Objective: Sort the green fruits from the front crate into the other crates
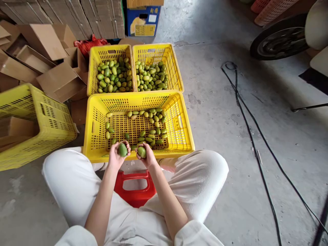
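Observation:
My left hand (115, 158) is closed around a dark green oval fruit (122, 150) over the near rim of the front yellow crate (188, 136). Close beside it, my right hand (149, 157) grips a lighter green oval fruit (141, 152). The two hands are apart, and both fruits show at the fingers. Inside the front crate, several green and yellowish oval fruits (151, 136) lie scattered on the slotted floor, mostly toward its right side. The exact kind of fruit cannot be told.
Behind stand two more yellow crates, left (91, 68) and right (176, 73), holding many such fruits. A tilted yellow crate (55, 116) and cardboard boxes (58, 77) are at left. A red stool (135, 196) shows between my legs. Black cable (251, 136) crosses the floor; a wheel (279, 37) stands upper right.

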The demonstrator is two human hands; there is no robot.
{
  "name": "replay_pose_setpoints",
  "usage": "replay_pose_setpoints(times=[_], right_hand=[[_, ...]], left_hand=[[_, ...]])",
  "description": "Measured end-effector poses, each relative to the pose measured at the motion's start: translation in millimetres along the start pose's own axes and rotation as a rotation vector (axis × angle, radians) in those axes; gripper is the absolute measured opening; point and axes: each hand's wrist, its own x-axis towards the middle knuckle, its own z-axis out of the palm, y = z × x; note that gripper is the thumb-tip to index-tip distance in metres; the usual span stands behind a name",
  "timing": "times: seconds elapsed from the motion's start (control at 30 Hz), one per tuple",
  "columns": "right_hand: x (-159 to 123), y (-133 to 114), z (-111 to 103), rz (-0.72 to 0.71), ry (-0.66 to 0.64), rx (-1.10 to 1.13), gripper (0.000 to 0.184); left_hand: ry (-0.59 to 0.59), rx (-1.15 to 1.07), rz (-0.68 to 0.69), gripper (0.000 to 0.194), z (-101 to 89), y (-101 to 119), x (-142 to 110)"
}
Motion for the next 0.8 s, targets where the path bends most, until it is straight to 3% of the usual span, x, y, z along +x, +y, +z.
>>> replay_pose_setpoints(times=[0.07, 0.2, 0.3, 0.4, 0.53, 0.67, 0.8], right_hand=[[-0.1, -8.1, -1.4, -0.139, 0.068, 0.073, 0.02], [-6.5, -25.1, -0.9, -0.376, 0.048, 0.206, 0.029], [-12.0, -26.0, 1.4, -0.365, -0.038, 0.158, 0.034], [-15.1, -14.2, 4.8, -0.221, -0.143, -0.048, 0.042], [-13.4, 3.5, 9.8, -0.082, -0.2, -0.286, 0.038], [-9.1, -1.9, 9.2, -0.184, -0.032, -0.082, 0.042], [-11.7, -23.1, 4.7, -0.376, 0.011, 0.175, 0.025]], left_hand=[[0.057, -0.087, 0.037, 0.014, 0.6, 3.7, -0.5], [0.097, -0.081, 0.075, 0.016, 2.0, 5.6, -0.7], [0.004, -0.016, 0.12, 0.024, 3.7, 0.2, -2.0], [-0.099, 0.031, 0.13, 0.029, 5.2, -8.4, -3.7], [-0.068, 0.127, 0.049, 0.021, 4.7, -15.7, -2.4], [-0.031, 0.027, -0.029, 0.019, 1.2, -8.6, -0.8], [0.072, -0.134, -0.058, 0.011, -1.0, 3.7, -3.1]])
